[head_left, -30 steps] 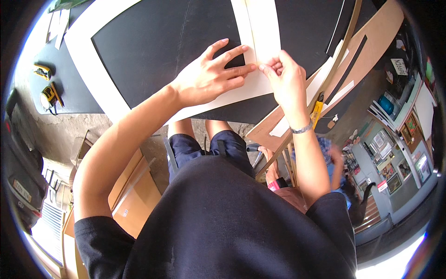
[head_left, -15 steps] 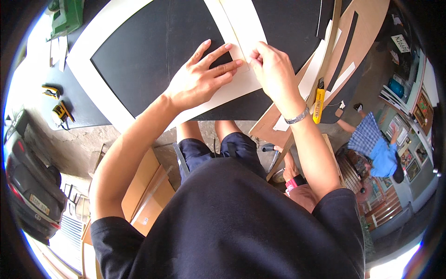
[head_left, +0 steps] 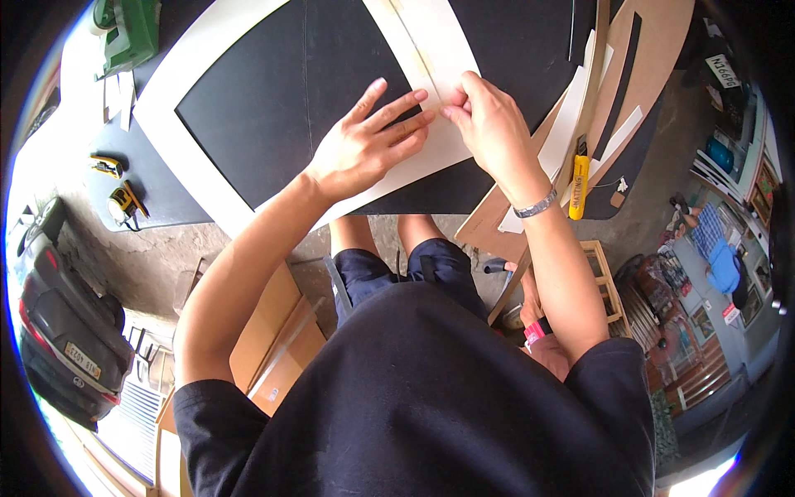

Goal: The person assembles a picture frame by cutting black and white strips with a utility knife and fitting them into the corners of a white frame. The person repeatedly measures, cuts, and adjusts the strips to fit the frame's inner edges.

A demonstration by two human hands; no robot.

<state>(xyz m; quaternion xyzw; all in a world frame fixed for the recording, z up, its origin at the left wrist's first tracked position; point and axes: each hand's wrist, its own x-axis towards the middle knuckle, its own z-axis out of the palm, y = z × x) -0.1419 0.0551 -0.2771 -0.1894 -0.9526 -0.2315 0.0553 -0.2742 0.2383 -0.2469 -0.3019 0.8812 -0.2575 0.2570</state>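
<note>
A large white mat frame (head_left: 199,161) with a black centre lies on the dark worktable. My left hand (head_left: 364,145) rests flat on its lower border, fingers spread. My right hand (head_left: 489,124) pinches the edge of a white strip (head_left: 435,45) that runs up across the frame, right beside my left fingertips. A metal bracelet sits on my right wrist.
A yellow utility knife (head_left: 578,186) lies to the right on brown board pieces (head_left: 654,50). A green tool (head_left: 132,33) and small yellow tools (head_left: 124,203) sit at the left. A parked car (head_left: 58,331) is far left; another person (head_left: 716,248) sits far right.
The view has shifted so the frame and both hands appear slightly lower and more central. My right fingers have closed into a pinch on the strip next to my left fingertips.
</note>
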